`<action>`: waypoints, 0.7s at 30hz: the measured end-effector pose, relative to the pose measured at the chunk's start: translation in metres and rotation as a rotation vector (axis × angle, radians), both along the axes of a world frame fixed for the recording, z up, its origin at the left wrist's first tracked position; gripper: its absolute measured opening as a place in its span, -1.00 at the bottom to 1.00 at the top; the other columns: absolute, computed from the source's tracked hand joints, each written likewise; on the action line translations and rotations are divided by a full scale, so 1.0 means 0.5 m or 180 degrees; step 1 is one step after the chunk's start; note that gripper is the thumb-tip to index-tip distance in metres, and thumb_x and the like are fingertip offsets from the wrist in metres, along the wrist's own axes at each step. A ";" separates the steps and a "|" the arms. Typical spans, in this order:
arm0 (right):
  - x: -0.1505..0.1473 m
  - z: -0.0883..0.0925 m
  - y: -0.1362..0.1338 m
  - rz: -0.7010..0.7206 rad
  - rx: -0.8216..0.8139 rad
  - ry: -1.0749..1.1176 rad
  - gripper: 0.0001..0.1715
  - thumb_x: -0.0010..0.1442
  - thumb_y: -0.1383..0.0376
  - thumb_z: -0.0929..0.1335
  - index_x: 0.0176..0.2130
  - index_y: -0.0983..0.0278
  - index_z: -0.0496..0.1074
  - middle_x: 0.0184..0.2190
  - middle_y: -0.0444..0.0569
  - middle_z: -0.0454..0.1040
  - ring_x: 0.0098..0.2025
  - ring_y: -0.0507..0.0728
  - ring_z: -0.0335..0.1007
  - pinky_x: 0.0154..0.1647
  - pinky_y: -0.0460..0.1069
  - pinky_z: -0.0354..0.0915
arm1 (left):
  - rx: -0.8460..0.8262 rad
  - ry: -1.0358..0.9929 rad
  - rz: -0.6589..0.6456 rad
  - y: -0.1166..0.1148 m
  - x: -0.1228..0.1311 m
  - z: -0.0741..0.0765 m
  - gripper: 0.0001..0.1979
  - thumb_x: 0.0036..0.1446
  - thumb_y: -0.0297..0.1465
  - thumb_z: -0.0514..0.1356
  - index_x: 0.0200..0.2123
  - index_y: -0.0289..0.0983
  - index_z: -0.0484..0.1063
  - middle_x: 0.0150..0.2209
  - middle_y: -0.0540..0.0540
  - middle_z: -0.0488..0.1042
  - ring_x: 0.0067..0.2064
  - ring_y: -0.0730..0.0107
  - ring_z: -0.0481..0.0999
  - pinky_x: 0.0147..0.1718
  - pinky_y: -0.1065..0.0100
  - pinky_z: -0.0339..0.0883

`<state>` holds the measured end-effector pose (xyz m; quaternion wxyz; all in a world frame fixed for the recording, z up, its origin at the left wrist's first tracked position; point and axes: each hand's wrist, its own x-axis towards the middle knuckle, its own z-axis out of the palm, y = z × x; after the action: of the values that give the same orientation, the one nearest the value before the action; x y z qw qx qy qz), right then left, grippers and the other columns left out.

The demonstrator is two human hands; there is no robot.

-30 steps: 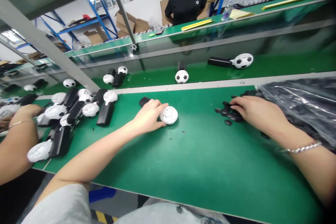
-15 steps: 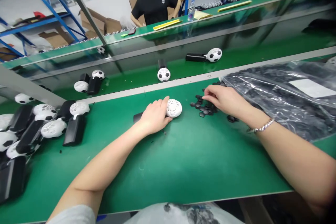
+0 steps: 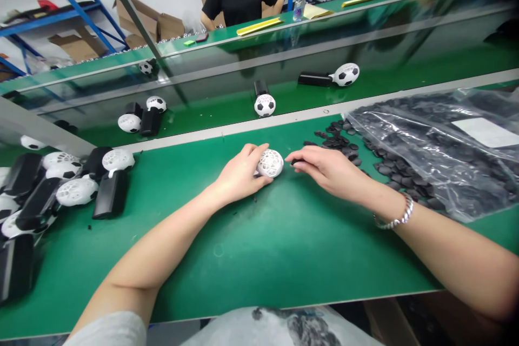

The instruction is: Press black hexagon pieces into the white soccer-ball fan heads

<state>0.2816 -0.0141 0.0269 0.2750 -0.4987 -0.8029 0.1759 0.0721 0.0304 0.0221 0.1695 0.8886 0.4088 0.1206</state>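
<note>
Left hand (image 3: 239, 175) fingers clamp the ball-fan (image 3: 271, 162), head pointing right (handle hidden); right hand (image 3: 324, 170) fingers pinch a black chip (image 3: 294, 162); chip pile (image 3: 340, 140) lies toward the counter's (image 3: 259, 248) far edge.

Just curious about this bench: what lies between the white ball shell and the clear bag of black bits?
Head view: the right hand, pinching a small black piece, and loose black pieces on the green mat.
</note>
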 end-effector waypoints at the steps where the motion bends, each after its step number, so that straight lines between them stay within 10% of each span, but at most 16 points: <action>1: -0.003 0.000 -0.001 0.0019 0.0010 -0.0015 -0.79 0.20 0.34 0.20 -0.20 0.24 0.38 -0.28 -0.02 0.49 -0.25 0.12 0.41 -0.24 0.02 0.30 | 0.0000 -0.0014 0.0029 0.000 0.001 -0.002 -0.30 -0.02 -0.27 0.20 0.18 -0.22 0.02 0.07 -0.17 0.21 0.01 0.13 0.35 -0.07 0.22 0.31; 7: -0.022 -0.006 -0.010 -0.0113 0.0608 0.0152 -0.87 0.16 0.31 0.27 -0.33 0.22 0.42 -0.31 -0.02 0.45 -0.25 0.13 0.36 -0.22 0.03 0.28 | 0.0013 -0.0026 0.0276 -0.010 0.010 -0.004 -0.29 -0.03 -0.25 0.20 0.18 -0.26 0.03 0.07 -0.18 0.19 0.00 0.11 0.35 -0.12 0.20 0.33; 21: -0.047 -0.054 0.006 -0.0128 -0.0091 0.0960 -0.95 0.08 0.30 0.34 -0.39 0.25 0.38 -0.41 -0.10 0.28 -0.42 0.02 0.25 -0.39 -0.05 0.25 | -0.0061 -0.0149 0.0230 -0.009 0.008 0.002 -0.36 -0.01 -0.20 0.18 0.14 -0.23 0.12 0.04 -0.14 0.26 0.00 0.16 0.36 -0.10 0.23 0.31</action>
<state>0.2579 -0.0109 0.0000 0.3889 -0.4864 -0.7397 0.2548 0.0760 0.0260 0.0233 0.1832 0.8685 0.4376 0.1435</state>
